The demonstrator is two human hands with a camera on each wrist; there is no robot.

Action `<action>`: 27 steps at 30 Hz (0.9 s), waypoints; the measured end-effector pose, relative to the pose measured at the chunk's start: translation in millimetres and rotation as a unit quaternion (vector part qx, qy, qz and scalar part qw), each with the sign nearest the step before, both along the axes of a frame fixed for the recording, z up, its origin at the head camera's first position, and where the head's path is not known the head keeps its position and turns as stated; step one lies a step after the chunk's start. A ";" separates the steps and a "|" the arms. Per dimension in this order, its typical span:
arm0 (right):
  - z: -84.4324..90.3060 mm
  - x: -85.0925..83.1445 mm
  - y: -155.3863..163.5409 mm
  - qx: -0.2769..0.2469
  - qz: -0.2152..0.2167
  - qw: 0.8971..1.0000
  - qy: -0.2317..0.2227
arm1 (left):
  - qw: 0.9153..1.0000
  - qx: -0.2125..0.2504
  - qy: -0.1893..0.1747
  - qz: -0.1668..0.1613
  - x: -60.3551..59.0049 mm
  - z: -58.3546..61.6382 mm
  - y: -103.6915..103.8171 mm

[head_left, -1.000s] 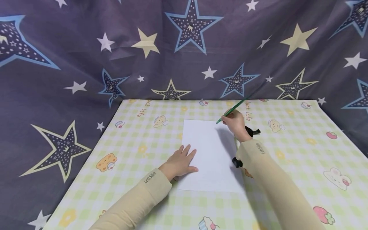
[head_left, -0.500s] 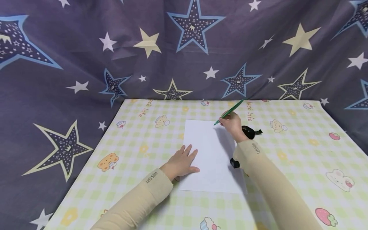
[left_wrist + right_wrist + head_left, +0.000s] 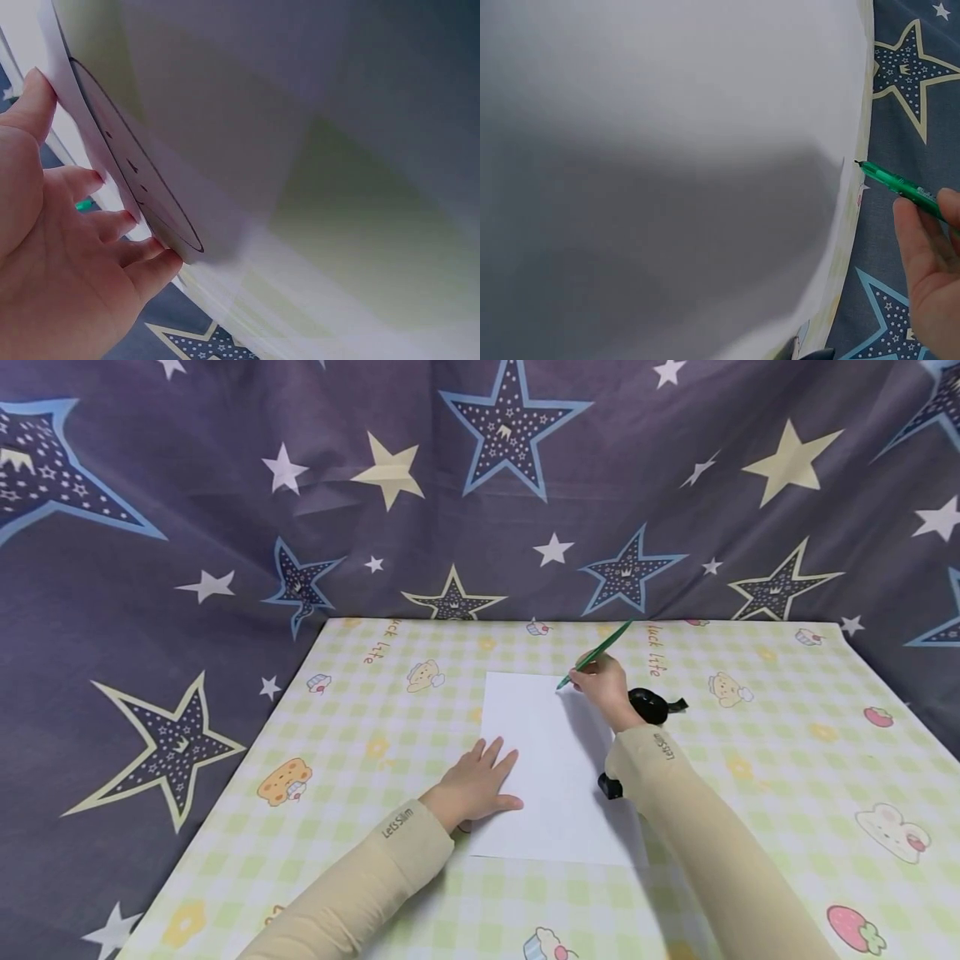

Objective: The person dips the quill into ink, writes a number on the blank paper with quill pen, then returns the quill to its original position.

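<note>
Star-print curtain (image 3: 480, 485) fills the upper frame. Checked tablecloth (image 3: 750, 760) spans the lower half. White paper sheet (image 3: 551, 760) lies at centre. Left hand (image 3: 474, 785) rests flat on the sheet's lower left edge, fingers straight and spread. Right hand (image 3: 603, 685), at the sheet's upper right corner, pinches a green pen (image 3: 596, 653), its tip at the paper's top edge.
</note>
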State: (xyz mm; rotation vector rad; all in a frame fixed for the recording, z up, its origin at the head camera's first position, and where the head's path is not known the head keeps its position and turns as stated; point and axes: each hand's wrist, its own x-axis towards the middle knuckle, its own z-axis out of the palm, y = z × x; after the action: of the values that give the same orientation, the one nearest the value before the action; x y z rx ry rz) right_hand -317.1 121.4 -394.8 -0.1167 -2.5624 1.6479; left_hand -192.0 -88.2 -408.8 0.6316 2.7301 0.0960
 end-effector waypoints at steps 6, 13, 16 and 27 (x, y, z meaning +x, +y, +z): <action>-1.4 0.5 -0.8 0.004 -0.002 1.000 0.000 | 1.000 -0.001 0.001 0.000 0.4 0.1 0.6; -3.5 0.2 -1.1 0.027 0.002 1.000 0.001 | 1.000 0.000 -0.001 0.000 0.7 0.7 1.1; -4.0 -0.4 -0.9 0.033 0.003 0.999 0.004 | 1.000 -0.001 0.000 0.000 0.3 0.2 1.2; -3.8 -0.2 -2.4 0.041 0.007 0.999 0.006 | 1.000 -0.005 0.004 -0.001 -1.0 -1.6 0.2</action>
State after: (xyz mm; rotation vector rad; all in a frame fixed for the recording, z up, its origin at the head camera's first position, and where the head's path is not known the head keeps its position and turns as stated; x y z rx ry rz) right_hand -317.3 119.0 -398.6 -0.0831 -2.6228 1.5400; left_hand -193.0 -88.0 -410.4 0.6325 2.7354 0.0797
